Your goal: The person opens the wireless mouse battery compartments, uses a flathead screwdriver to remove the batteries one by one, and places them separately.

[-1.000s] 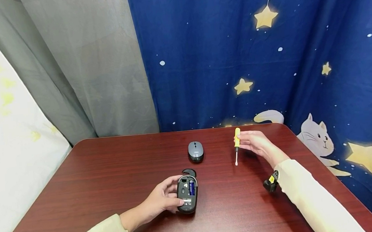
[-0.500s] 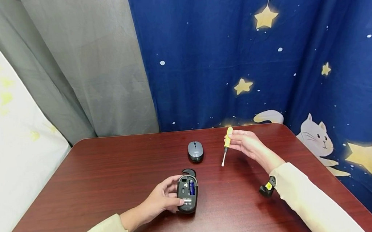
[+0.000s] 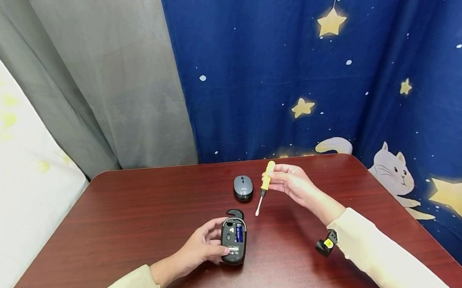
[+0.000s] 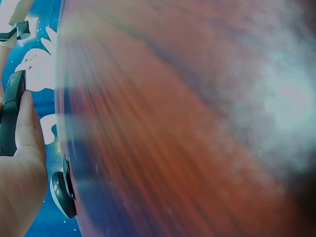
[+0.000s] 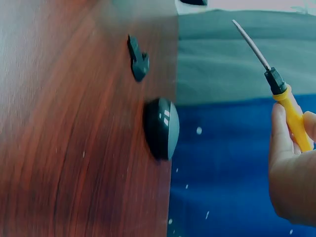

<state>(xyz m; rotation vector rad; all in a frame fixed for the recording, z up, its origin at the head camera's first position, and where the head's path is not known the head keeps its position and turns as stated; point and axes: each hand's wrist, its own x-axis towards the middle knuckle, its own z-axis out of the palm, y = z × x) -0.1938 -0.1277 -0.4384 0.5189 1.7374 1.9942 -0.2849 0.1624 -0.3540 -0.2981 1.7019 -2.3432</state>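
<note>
My left hand [image 3: 198, 249] grips a dark computer mouse [image 3: 231, 249] with its underside turned up and the thumb on its lower left edge. The battery bay is uncovered, and a blue battery [image 3: 239, 233] lies in it. Just beyond the mouse's far end is its black cover [image 3: 234, 213] on the table. My right hand [image 3: 293, 183] pinches a yellow-handled screwdriver [image 3: 268, 177], its metal shaft slanting down to the left. The tip stands in the air right of the cover. In the right wrist view, thumb and fingers close round the handle [image 5: 295, 121].
A second mouse [image 3: 243, 187], grey on top, sits upright on the reddish-brown table [image 3: 146, 209], beyond the cover and left of the screwdriver. Behind the table's far edge hang a grey curtain [image 3: 129, 88] and a blue one with stars [image 3: 258, 78].
My right hand has moved left with the screwdriver, bringing the tip nearer the held mouse and tilting the shaft further left. My left hand and its mouse have hardly moved.
</note>
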